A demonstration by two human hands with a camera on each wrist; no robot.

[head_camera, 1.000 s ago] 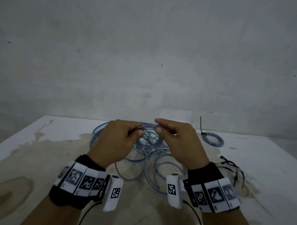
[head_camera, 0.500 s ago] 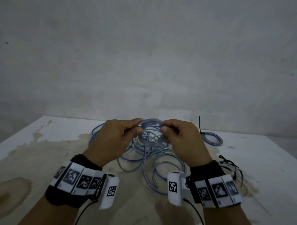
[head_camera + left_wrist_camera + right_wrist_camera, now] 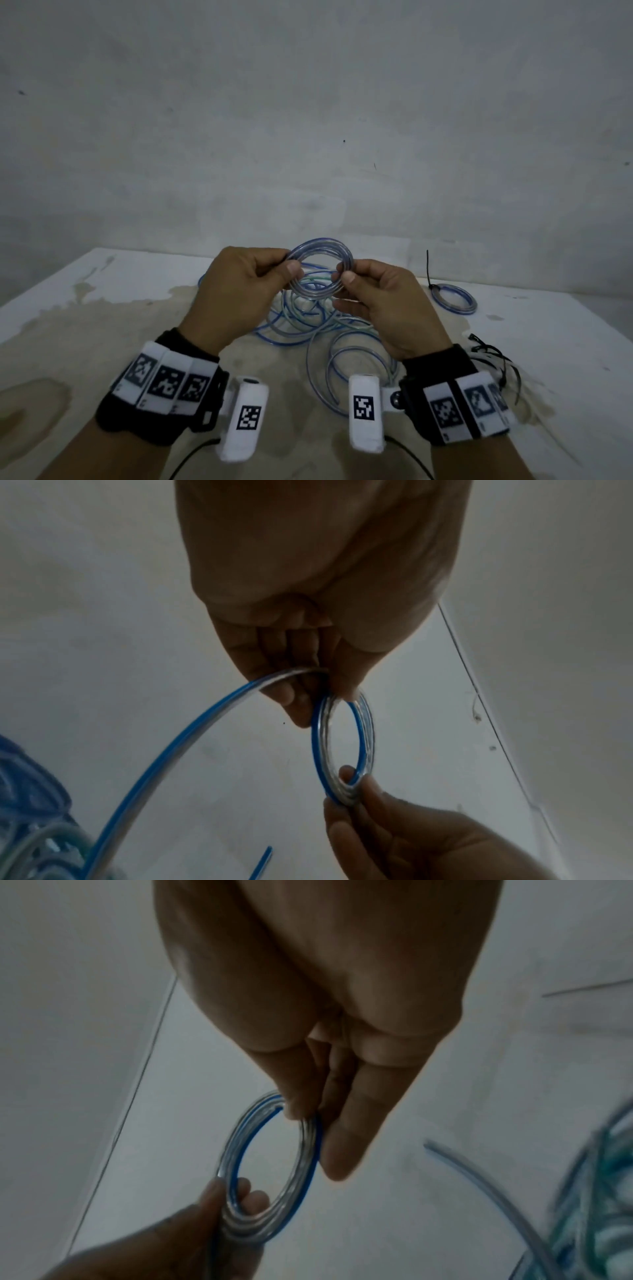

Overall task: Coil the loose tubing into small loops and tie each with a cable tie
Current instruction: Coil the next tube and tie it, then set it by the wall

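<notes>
I am holding a small coil [image 3: 320,270] of clear tubing with a blue stripe up in the air, above the middle of the table [image 3: 548,342]. My left hand [image 3: 239,291] is pinching the left side of the coil between thumb and fingers, and my right hand [image 3: 380,308] is pinching the right side the same way. I think I am finishing the winding step, because a tail of tubing [image 3: 164,750] is hanging from my left fingers down to the loose tubing pile [image 3: 318,325] lying under my hands. Next I am going to need a cable tie, so one hand must keep the loops tight while the other reaches for the black ties [image 3: 493,359] lying at the near right. A tied coil [image 3: 454,298] is sitting at the far right. The table is white with big brown stains, and a plain grey wall [image 3: 308,120] is standing behind it.
</notes>
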